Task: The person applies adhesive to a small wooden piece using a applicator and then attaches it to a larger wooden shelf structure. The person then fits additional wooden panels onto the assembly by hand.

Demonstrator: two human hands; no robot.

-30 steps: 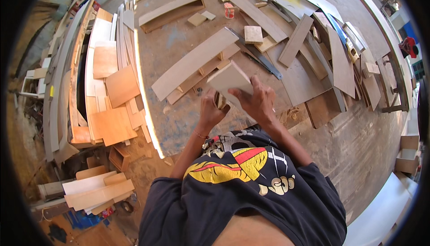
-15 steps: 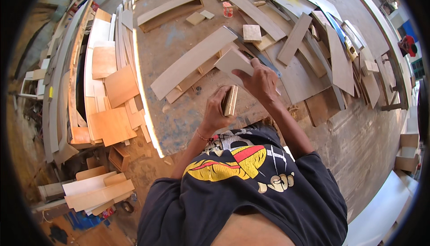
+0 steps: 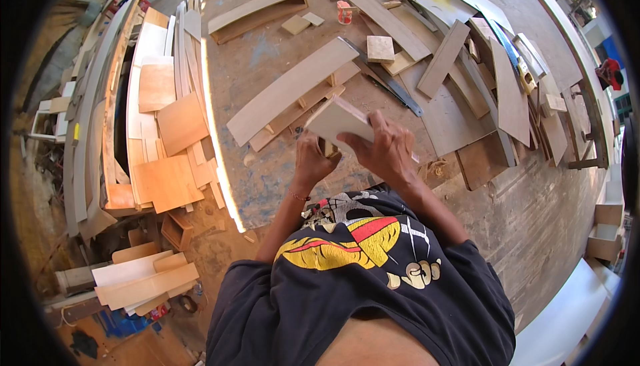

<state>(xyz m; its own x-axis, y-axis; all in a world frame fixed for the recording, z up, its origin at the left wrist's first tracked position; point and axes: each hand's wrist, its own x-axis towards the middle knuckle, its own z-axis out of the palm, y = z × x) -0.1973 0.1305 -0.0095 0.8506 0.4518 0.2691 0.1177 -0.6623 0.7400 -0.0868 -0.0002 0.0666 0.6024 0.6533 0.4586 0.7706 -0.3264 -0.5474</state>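
My right hand (image 3: 388,153) grips a small pale wooden board (image 3: 341,123) by its near right edge, with the thumb on its top face. Just left of it, my left hand (image 3: 313,165) is closed around a small wooden piece (image 3: 327,147), mostly hidden under the board and fingers. The board lies over that piece; whether they touch I cannot tell. Beyond both hands, a long narrow wooden assembly (image 3: 293,89) with short cross pieces rests on the worktable (image 3: 267,186). A long dark metal blade (image 3: 393,91) lies past my right hand.
Stacked boards (image 3: 175,183) line the left side. Several planks (image 3: 443,59) and a handsaw (image 3: 525,76) lie to the right. A square block (image 3: 380,49), a red-and-white cup (image 3: 344,13) and an open wooden frame (image 3: 259,13) are farther back. Offcuts (image 3: 147,279) are piled at lower left.
My right hand has brought the board down and left, over the piece in my left hand. My left hand has shifted slightly left, and its piece is now mostly covered.
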